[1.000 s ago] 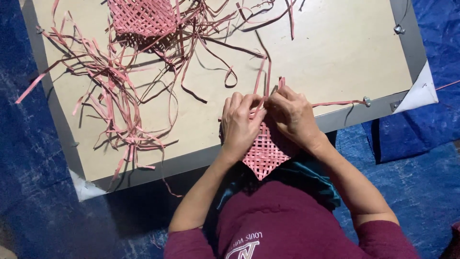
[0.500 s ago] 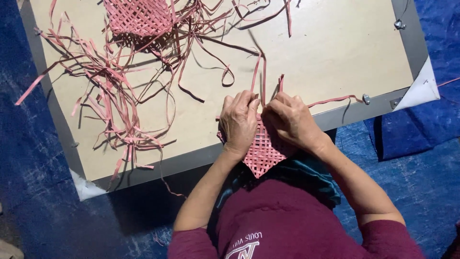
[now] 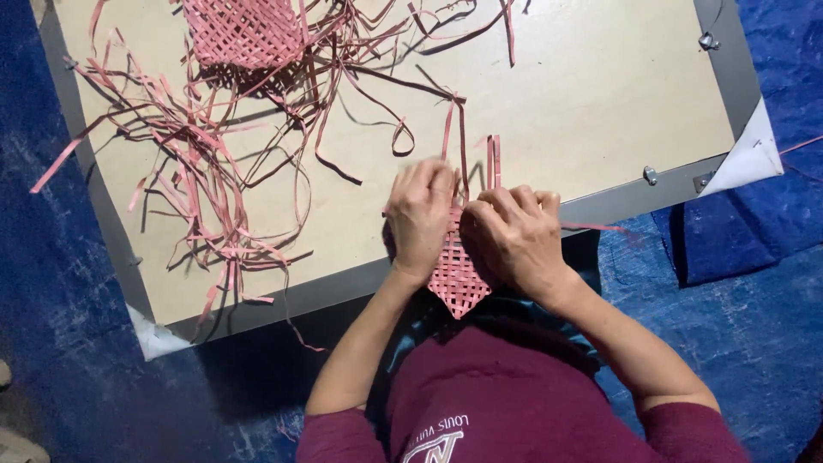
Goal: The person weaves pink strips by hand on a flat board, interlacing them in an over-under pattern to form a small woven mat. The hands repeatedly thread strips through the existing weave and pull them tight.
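Both hands have slid slightly up the pink woven mat, at six o'clock on the board. Left hand and right hand pinch its upper strips, fingers together. Loose strips could slip free, unravelling the weave.
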